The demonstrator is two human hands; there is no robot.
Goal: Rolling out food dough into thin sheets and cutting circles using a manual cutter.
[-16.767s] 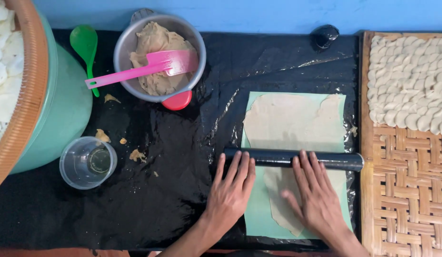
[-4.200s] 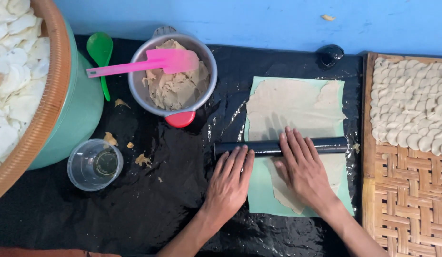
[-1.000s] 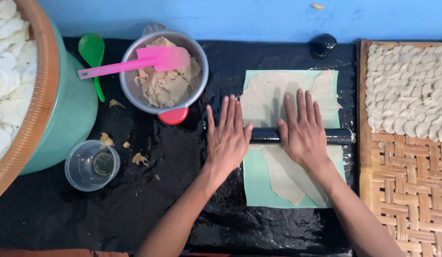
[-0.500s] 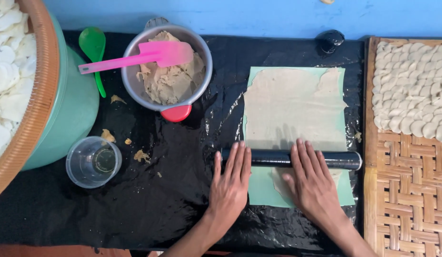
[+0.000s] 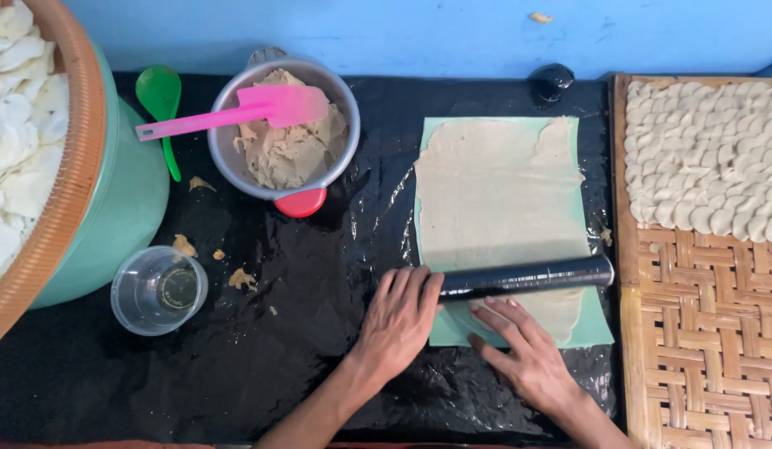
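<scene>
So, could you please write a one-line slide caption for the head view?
Two hands, left and right, at a black roller on thin dough over a green sheet.

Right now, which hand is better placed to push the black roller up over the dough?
Probably the left hand: its fingers lie over the end of the black roller. The right hand rests flat below it on the dough sheet.

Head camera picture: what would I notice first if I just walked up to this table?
Probably the two hands, left hand and right hand, on a black rolling pin over thin dough on a green sheet, in the middle. Then the bright pink spatula lying across the metal bowl, upper left.
</scene>
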